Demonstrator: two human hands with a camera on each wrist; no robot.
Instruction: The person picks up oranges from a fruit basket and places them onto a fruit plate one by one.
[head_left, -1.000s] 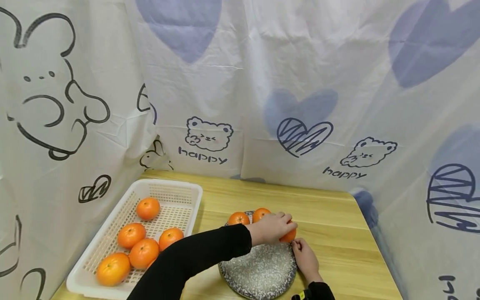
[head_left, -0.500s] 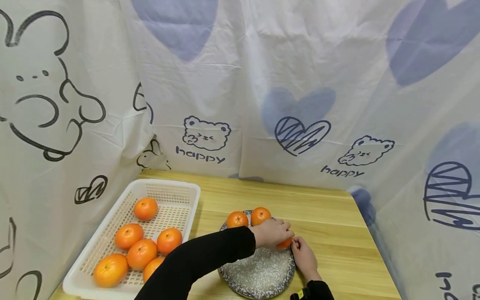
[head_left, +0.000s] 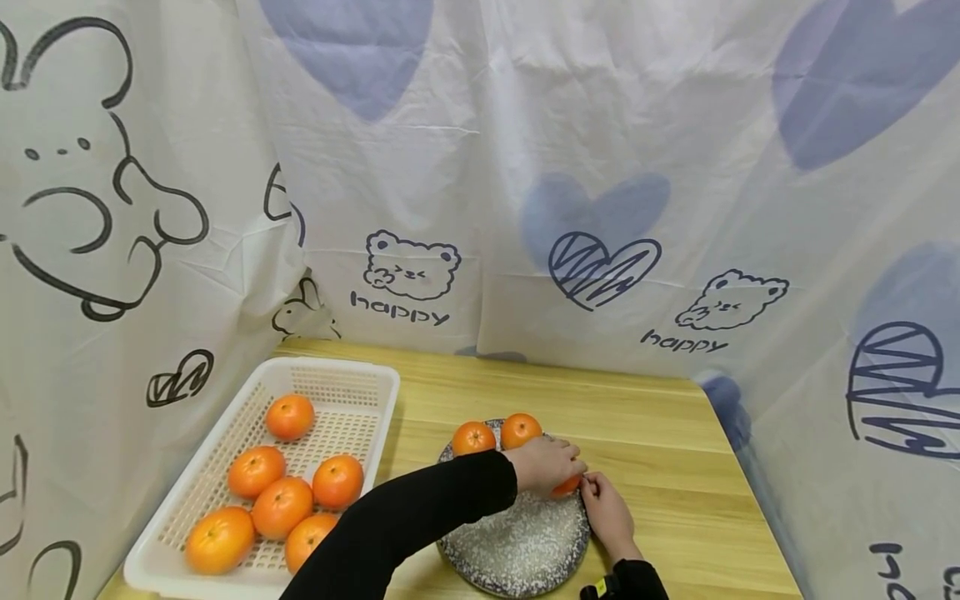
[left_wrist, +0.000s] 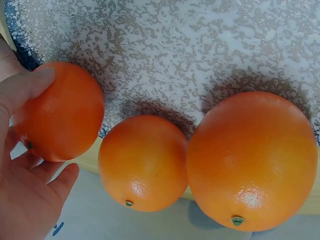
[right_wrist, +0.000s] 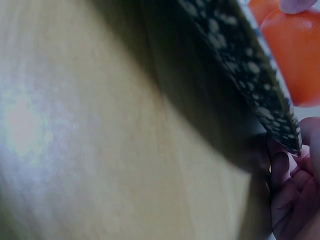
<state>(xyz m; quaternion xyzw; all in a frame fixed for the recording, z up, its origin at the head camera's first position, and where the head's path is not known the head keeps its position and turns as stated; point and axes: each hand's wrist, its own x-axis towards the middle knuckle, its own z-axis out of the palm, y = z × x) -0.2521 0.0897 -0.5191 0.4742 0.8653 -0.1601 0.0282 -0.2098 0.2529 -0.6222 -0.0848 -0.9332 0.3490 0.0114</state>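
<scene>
A round speckled grey plate [head_left: 517, 546] with a dark rim lies on the table. My left hand [head_left: 543, 465] reaches across it and grips an orange [left_wrist: 67, 112] at the plate's far right edge, thumb on one side and fingers round the other. In the head view that hand mostly covers this fruit. Two more oranges sit along the far rim, a left one [head_left: 473, 438] and a right one [head_left: 521, 430]. My right hand [head_left: 611, 512] pinches the plate's right rim; in the right wrist view its curled fingers [right_wrist: 281, 167] lie under the edge.
A white perforated plastic basket [head_left: 386, 417] stands on the left with several oranges [head_left: 282, 508] in it. The wooden table [head_left: 675, 467] extends right of the plate. A printed cloth [head_left: 600, 150] hangs behind and at the sides.
My left hand has shifted slightly left and down with the orange, bringing it lower on the plate's edge. The right hand stays on the rim. The head view has turned slightly.
</scene>
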